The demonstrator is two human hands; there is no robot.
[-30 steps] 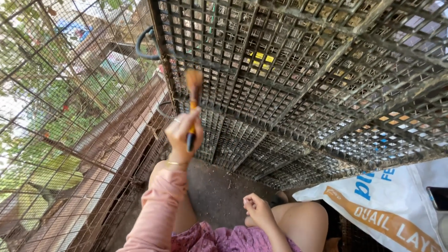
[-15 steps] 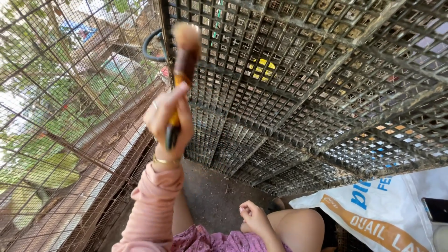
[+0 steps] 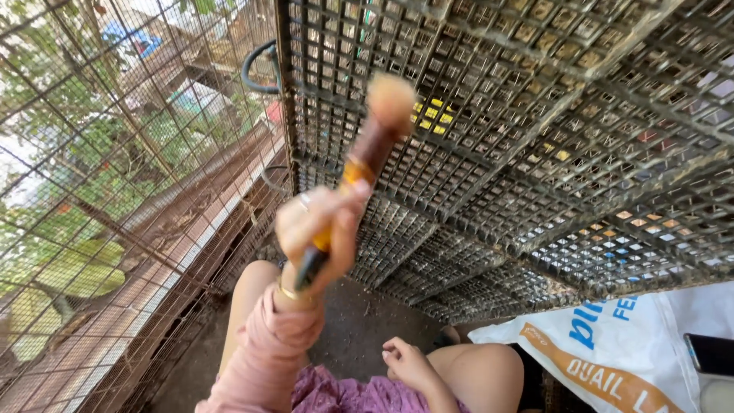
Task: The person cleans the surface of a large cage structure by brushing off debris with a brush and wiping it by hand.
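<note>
My left hand (image 3: 317,229) is raised and closed around the handle of a paintbrush (image 3: 359,164), a gold bangle on its wrist and a pink sleeve below. The brush's tan bristle head, blurred, points up against the dark wire mesh cage (image 3: 535,153) that fills the upper right. My right hand (image 3: 405,363) rests loosely curled on my bare knee at the bottom, holding nothing. I am crouched on the floor with both knees showing.
A rusty wire fence (image 3: 99,191) stands at the left, with greenery and roofs beyond it. A white printed feed sack (image 3: 612,359) lies at the lower right, a dark phone (image 3: 711,353) on it. A black hose loop (image 3: 256,69) hangs by the cage corner.
My left hand has swung the paintbrush rightward and tilted it, the bristle head moving across the cage mesh. The camera has come closer. My right hand stays on the knee.
</note>
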